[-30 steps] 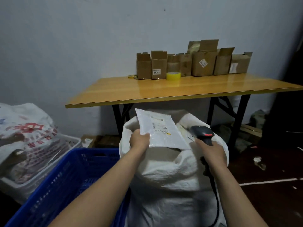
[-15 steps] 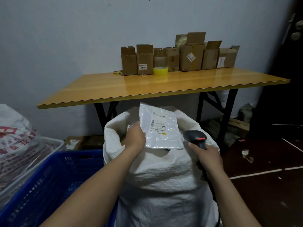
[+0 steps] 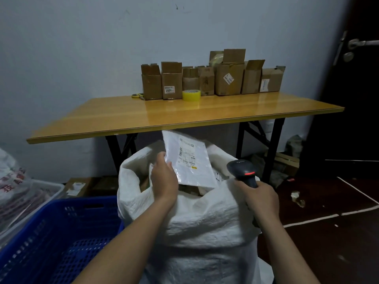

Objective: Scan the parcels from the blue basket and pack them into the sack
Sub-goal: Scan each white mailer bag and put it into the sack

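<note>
The white sack (image 3: 196, 232) stands with its mouth open, and the blue basket (image 3: 61, 232) sits just beside its left side. Over the sack's mouth a flat white parcel (image 3: 190, 160) tilts label-up, its left edge pinched by the left hand (image 3: 164, 179). At the sack's right rim the right hand (image 3: 260, 199) grips a black scanner (image 3: 243, 171) with its red light showing.

One camera on my head faces forward and down: my left hand (image 3: 165, 177) and right hand (image 3: 259, 196) close below, sack (image 3: 205, 222) just ahead, desk (image 3: 143, 115) farther back.
</note>
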